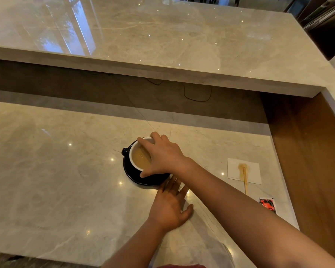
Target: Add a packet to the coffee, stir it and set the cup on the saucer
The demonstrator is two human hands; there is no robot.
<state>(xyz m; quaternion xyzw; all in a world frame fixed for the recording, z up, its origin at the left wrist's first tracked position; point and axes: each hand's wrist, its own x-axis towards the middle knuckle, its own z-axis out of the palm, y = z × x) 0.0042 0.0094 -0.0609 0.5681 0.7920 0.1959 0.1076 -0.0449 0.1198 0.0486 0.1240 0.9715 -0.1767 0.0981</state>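
A black cup (126,151) with a white inside holds light brown coffee (140,157) and stands on a black saucer (132,174) in the middle of the marble counter. My right hand (162,155) grips the cup from above by its rim, fingers at the far side and thumb at the near side. The cup's handle points left. My left hand (170,205) lies flat on the counter with fingers spread, its fingertips touching the saucer's near edge. A wooden stirrer (245,179) rests on a stained white napkin (255,172) to the right. A torn red and black packet (268,205) lies near it.
A raised marble ledge (162,45) runs across the back, with a dark gap and a thin black cable (197,96) under it. A wooden panel (309,151) bounds the counter on the right. The counter's near edge (46,257) is at the bottom.
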